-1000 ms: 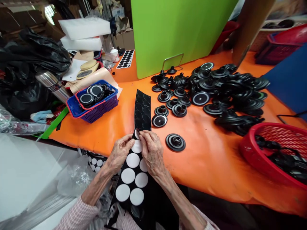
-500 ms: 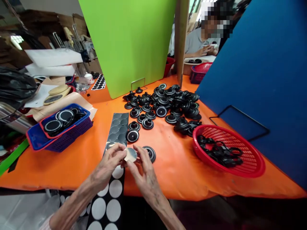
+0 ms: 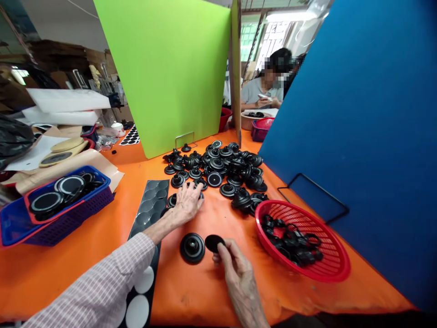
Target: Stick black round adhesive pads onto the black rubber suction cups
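Note:
My right hand (image 3: pixel 239 273) pinches a round black rubber disc (image 3: pixel 214 243) between thumb and fingers, low on the orange table (image 3: pixel 191 296). The disc's edge is close to a black rubber suction cup (image 3: pixel 192 248) standing alone. My left hand (image 3: pixel 186 202) lies spread over the near edge of a pile of black suction cups (image 3: pixel 218 168), touching the cups under it. Left of that hand runs a long black sheet (image 3: pixel 146 214) with round pads, and white circles show on its near end beneath my left sleeve.
A red basket (image 3: pixel 300 241) of black parts stands right of my hands, and a blue and purple basket (image 3: pixel 58 205) holds discs at left. Green (image 3: pixel 164 73) and blue (image 3: pixel 358 136) partitions flank the table. A co-worker (image 3: pixel 262 86) sits beyond them.
My hands have parted. The disc held by both hands is now in my right hand alone, and my left hand has moved forward onto the cups. The view has turned and risen.

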Demonstrator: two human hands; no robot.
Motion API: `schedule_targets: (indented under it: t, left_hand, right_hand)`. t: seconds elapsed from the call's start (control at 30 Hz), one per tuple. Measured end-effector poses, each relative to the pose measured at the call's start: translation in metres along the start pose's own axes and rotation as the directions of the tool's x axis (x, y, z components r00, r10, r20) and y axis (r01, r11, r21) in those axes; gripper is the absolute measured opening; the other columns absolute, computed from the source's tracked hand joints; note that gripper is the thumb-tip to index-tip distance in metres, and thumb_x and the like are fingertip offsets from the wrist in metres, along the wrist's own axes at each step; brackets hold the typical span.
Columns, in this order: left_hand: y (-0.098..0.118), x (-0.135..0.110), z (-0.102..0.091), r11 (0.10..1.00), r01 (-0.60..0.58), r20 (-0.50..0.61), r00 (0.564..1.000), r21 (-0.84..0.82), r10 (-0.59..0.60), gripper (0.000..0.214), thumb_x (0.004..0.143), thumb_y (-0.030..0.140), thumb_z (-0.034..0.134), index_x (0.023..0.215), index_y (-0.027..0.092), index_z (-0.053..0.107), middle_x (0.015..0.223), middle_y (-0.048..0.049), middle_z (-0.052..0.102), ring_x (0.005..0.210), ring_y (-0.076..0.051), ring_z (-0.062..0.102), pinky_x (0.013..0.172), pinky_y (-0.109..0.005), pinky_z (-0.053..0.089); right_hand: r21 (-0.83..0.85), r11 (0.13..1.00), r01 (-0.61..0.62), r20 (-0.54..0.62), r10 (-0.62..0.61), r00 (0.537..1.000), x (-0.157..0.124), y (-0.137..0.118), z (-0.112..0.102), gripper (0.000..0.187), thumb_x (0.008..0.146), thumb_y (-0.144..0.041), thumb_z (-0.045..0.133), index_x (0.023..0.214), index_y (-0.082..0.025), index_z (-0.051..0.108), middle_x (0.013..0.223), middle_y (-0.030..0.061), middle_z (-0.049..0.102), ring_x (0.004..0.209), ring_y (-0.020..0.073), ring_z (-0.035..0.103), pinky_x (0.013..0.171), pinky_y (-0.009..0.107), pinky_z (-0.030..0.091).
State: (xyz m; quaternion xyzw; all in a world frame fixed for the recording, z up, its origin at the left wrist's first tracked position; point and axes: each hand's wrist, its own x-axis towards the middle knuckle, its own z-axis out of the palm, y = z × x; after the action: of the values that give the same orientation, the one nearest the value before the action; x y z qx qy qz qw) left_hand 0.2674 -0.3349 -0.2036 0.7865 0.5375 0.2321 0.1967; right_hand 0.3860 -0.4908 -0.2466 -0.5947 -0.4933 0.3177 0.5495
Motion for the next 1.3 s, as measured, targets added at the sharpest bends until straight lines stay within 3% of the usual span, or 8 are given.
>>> schedule_targets:
  t: [0.13,0.27,0.33,0.43,0.5,0.7,0.93,1.3]
  left_hand:
    - [-0.003,0.011,0.011,0.989,-0.010,-0.003,1.000,-0.147,0.010,0.024,0.081,0.014,0.053,0.102,0.020,0.061,0.113,-0.0135,0.060,0.121,-0.031,0.046,0.108,-0.052,0.028]
    - [0.000,-0.007,-0.015,0.915,0.093,0.104,0.993,-0.392,-0.056,0.020,0.089,0.024,0.045,0.105,0.022,0.055,0.097,-0.0080,0.063,0.094,-0.023,0.061,0.088,-0.041,0.048]
    - [0.002,-0.026,-0.033,0.682,0.307,0.288,0.946,-0.663,-0.146,0.017,0.091,0.027,0.045,0.104,0.022,0.053,0.088,-0.0044,0.062,0.077,-0.017,0.062,0.075,-0.034,0.052]
    - [0.002,-0.062,-0.053,0.089,0.555,0.525,0.820,-0.827,-0.229,0.013,0.087,0.029,0.055,0.093,0.017,0.057,0.085,-0.0042,0.061,0.071,-0.014,0.060,0.067,-0.029,0.052]
    - [-0.001,-0.088,-0.059,-0.039,0.562,0.552,0.795,-0.826,-0.251,0.012,0.083,0.025,0.062,0.089,0.015,0.060,0.088,-0.0061,0.063,0.073,-0.014,0.061,0.066,-0.027,0.052]
    - [-0.013,-0.140,-0.059,0.088,0.500,0.467,0.849,-0.862,-0.248,0.033,0.077,0.020,0.071,0.109,0.017,0.064,0.104,-0.0077,0.065,0.084,-0.016,0.063,0.072,-0.028,0.054]
    - [-0.020,-0.157,-0.054,0.077,0.463,0.442,0.875,-0.883,-0.198,0.042,0.075,0.019,0.072,0.116,0.020,0.063,0.118,-0.0091,0.061,0.096,-0.022,0.065,0.080,-0.038,0.056]
    - [-0.019,-0.162,-0.050,0.093,0.452,0.428,0.881,-0.887,-0.203,0.048,0.070,0.017,0.073,0.117,0.019,0.065,0.120,-0.0096,0.061,0.095,-0.022,0.066,0.079,-0.036,0.057]
  right_hand:
    - [-0.156,0.972,0.173,0.017,-0.172,0.985,-0.008,0.017,-0.008,0.030,0.090,-0.043,0.048,0.094,-0.020,0.067,0.083,0.0067,0.070,0.077,0.0194,0.068,0.067,0.026,0.055]
    - [-0.203,0.967,0.153,0.070,-0.141,0.988,-0.013,0.008,-0.017,0.024,0.089,-0.038,0.052,0.101,-0.020,0.062,0.074,0.0035,0.065,0.069,0.0170,0.065,0.063,0.025,0.053]
    - [-0.130,0.989,0.072,0.108,-0.058,0.992,-0.012,-0.006,-0.022,0.020,0.089,-0.039,0.052,0.085,-0.021,0.059,0.069,0.0006,0.059,0.062,0.0141,0.059,0.059,0.023,0.050]
    - [0.025,1.000,0.015,0.152,-0.018,0.988,-0.009,-0.024,-0.022,0.022,0.087,-0.042,0.055,0.079,-0.022,0.058,0.072,0.0000,0.056,0.065,0.0132,0.056,0.059,0.022,0.048]
    - [0.080,0.997,0.022,0.164,-0.035,0.986,-0.008,-0.031,-0.016,0.021,0.084,-0.042,0.059,0.078,-0.022,0.058,0.076,0.0009,0.056,0.070,0.0138,0.057,0.063,0.023,0.048]
    - [0.224,0.964,-0.145,0.226,0.093,0.970,-0.015,-0.040,0.010,0.025,0.080,-0.045,0.065,0.086,-0.021,0.058,0.067,-0.0022,0.055,0.056,0.0110,0.051,0.054,0.023,0.047]
    - [0.322,0.890,-0.323,0.286,0.234,0.929,-0.018,-0.041,0.026,0.029,0.077,-0.045,0.070,0.077,-0.019,0.058,0.066,-0.0021,0.054,0.061,0.0108,0.050,0.061,0.024,0.044]
    - [0.311,0.925,-0.218,0.058,0.210,0.976,-0.030,-0.036,0.053,0.026,0.077,-0.044,0.066,0.072,-0.018,0.063,0.102,0.0071,0.057,0.103,0.0216,0.055,0.087,0.036,0.048]
